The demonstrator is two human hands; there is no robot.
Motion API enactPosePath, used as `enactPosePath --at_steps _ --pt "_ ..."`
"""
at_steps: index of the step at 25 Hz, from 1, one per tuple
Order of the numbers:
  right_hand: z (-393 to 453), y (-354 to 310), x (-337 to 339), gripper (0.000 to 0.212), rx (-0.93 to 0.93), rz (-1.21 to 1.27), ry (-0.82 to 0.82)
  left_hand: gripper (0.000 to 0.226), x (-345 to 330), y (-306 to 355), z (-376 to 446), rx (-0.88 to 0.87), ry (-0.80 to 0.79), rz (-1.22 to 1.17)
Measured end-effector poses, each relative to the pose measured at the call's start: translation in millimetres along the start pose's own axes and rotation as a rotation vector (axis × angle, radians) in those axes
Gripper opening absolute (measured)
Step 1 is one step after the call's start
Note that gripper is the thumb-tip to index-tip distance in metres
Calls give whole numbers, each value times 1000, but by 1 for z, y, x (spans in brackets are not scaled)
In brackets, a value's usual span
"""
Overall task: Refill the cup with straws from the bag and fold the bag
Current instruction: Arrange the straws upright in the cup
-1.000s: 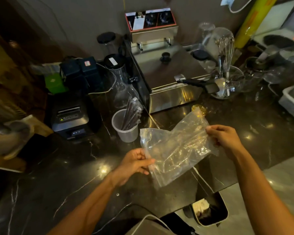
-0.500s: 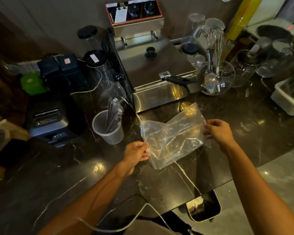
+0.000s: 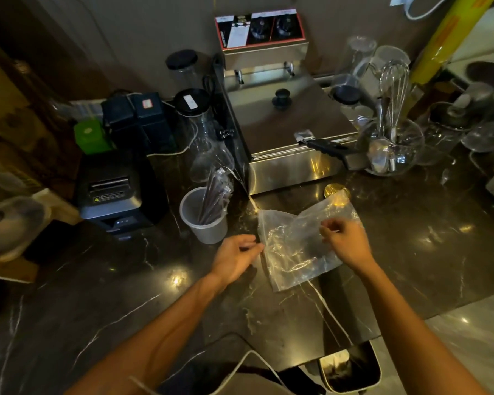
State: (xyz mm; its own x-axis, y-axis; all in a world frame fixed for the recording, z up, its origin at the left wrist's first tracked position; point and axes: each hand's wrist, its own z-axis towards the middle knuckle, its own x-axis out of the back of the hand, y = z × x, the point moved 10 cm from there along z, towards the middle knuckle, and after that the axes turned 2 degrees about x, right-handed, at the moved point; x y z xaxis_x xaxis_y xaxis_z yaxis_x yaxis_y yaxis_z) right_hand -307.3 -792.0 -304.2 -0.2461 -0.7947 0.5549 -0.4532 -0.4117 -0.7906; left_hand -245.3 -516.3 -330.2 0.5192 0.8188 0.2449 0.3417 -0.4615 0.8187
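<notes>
The clear plastic bag lies crumpled on the dark marbled counter, just in front of the steel fryer, and looks empty. The left hand pinches the bag's left edge between thumb and fingertips, the grip narrow and closed on the plastic. The right hand sits over the middle of the bag with its fingers curled, pinching a fold of the film near the upper middle; this grip too is closed on the bag. The bag's far right corner sticks up toward the fryer, next to a small gold lid that lies on the counter just in front of the fryer's front wall.

The white cup stands upright in front of the fryer's left corner, near the bag's left edge but apart from it. A bundle of dark straws leans inside the cup, their tops tilted toward the fryer.

Left of the fryer, beyond the cup, sits a black receipt printer. A glass carafe with a black lid stands close against the fryer's left side. On the fryer's right, a glass bowl holds a whisk and spoons, with the fryer's black basket handle pointing toward it.
</notes>
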Motion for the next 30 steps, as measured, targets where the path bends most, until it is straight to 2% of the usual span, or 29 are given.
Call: enactPosePath --at_steps 6,8,9,13,16,21,25,27,30 --pt "-12 -75 -74 6 136 46 -211 12 57 51 -44 -234 37 -37" --pt "-15 -98 -102 14 174 51 -247 7 86 62 -53 -294 139 -47" --pt "-16 -108 -116 24 176 56 -266 5 103 64 -54 -314 202 -52" --pt "-14 -135 -153 71 174 31 -303 33 153 61 -43 -331 346 -11" --pt "-12 -150 -166 79 220 22 -301 43 173 64 -26 -317 378 37" --pt "-6 -169 -169 52 241 89 -231 61 169 78 7 -263 244 119" --pt "10 -170 -167 43 188 108 -252 82 159 85 38 -234 31 193" --pt "16 -177 -167 37 253 96 -294 75 151 90 47 -251 -64 250" --pt "24 -190 -170 30 309 83 -350 46 147 99 49 -317 -114 258"
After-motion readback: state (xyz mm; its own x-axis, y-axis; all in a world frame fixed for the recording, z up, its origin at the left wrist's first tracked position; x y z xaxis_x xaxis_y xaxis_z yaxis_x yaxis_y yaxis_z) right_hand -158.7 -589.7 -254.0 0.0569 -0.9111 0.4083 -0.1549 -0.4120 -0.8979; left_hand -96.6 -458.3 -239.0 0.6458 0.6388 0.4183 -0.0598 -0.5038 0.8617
